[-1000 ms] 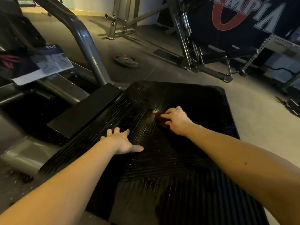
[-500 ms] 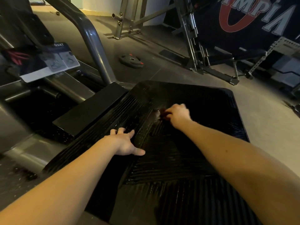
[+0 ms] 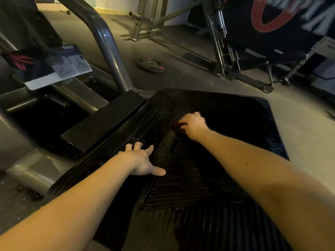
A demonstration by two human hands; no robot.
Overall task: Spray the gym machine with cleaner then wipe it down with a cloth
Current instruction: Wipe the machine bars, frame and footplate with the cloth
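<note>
Checked the foot platform (image 3: 199,178) of the gym machine: black, ribbed, glossy in patches, filling the lower middle of the head view. Found the left hand (image 3: 143,160) laid flat on the ribs towards the platform's left side, fingers straight and spread, thumb pointing right, holding nothing. Located the right hand (image 3: 192,125) further up and to the right, near the platform's centre, knuckles up, fingers curled down over a small dark reddish cloth (image 3: 176,126) and pressing it to the ribs (cloth mostly hidden under the hand and blurred; only an edge by the fingertips made out). Recorded the two hands as apart, bare ribs between them. Noted a smooth black slab (image 3: 103,120) just beside the platform's upper left edge. Recorded a grey curved tube (image 3: 107,44) of the frame rising behind that slab, and a placard (image 3: 59,67) with two small pictures and the letters "QUAT" at far left. Seen on the floor (image 3: 299,134) beyond the platform: a weight plate (image 3: 150,65), well apart from both hands. Noted a dark banner (image 3: 282,31) with red and white lettering at top right
</note>
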